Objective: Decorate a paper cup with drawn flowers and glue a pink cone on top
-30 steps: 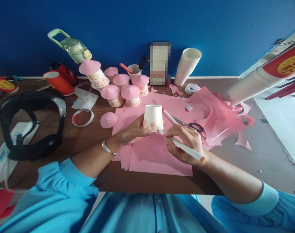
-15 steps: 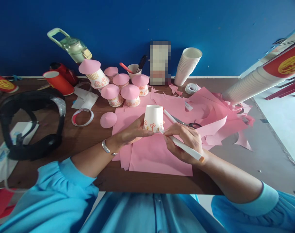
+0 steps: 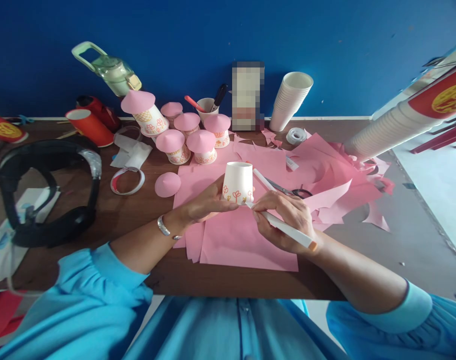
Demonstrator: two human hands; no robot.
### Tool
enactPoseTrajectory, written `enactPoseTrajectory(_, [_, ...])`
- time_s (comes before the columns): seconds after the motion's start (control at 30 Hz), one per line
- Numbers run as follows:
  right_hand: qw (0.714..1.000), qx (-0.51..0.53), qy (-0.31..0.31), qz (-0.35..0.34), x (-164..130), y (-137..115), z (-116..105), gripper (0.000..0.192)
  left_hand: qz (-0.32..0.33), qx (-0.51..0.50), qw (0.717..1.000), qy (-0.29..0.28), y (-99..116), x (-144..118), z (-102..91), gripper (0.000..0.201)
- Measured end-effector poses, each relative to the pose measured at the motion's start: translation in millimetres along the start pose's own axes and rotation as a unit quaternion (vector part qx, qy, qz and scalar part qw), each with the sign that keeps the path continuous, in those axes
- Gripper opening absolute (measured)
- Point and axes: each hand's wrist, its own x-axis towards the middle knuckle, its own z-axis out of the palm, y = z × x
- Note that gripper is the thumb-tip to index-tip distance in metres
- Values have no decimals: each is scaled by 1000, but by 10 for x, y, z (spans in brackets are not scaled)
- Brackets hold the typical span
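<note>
Gripping white cup (image 3: pixel 238 173), narrow end up, with fingers of your left hand (image 3: pixel 209 202), thumb along lower edge; orange-red flowers circle its lower wall. Your right hand (image 3: pixel 288 212) grasps white marker (image 3: pixel 288 229), tip close by cup's lower edge; cannot tell if touching. Cup sits between your hands, above pink paper (image 3: pixel 246 245) on desk (image 3: pixel 231 285). Just beyond your right hand: scissors (image 3: pixel 284 191) and white pen (image 3: pixel 263 179). Left of cup: loose pink cone (image 3: pixel 168 185). Farther back: six cone-topped cups (image 3: pixel 186 122).
</note>
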Motion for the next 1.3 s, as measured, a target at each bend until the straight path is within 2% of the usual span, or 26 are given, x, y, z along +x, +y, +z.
enactPoseTrajectory(0.3, [1000,-10,4,2,-15,-6,16,19,9,4,1000,-10,-5,13,-8,65])
enactPoseTrajectory(0.43, [1000,20,17,7,-4,0,-12,18,21,-14,1000,-4,-50,25,-36,46])
enactPoseTrajectory(0.6, [996,8,77,31,-11,26,-17,18,19,-48,999,-2,-150,41,-102,29])
enactPoseTrajectory(0.8, [997,-9,74,35,-31,47,21,18,22,-104,994,-3,-137,53,-86,48])
enactPoseTrajectory(0.97, [998,-4,58,28,-43,51,33,19,26,-79,996,-14,-79,36,-35,38])
enactPoseTrajectory(1.13, [999,10,51,6,-46,48,46,25,-14,-41,999,12,-42,37,0,44])
enactPoseTrajectory(1.3, [998,37,49,0,-37,28,-1,27,-3,-30,999,19,9,47,42,48])
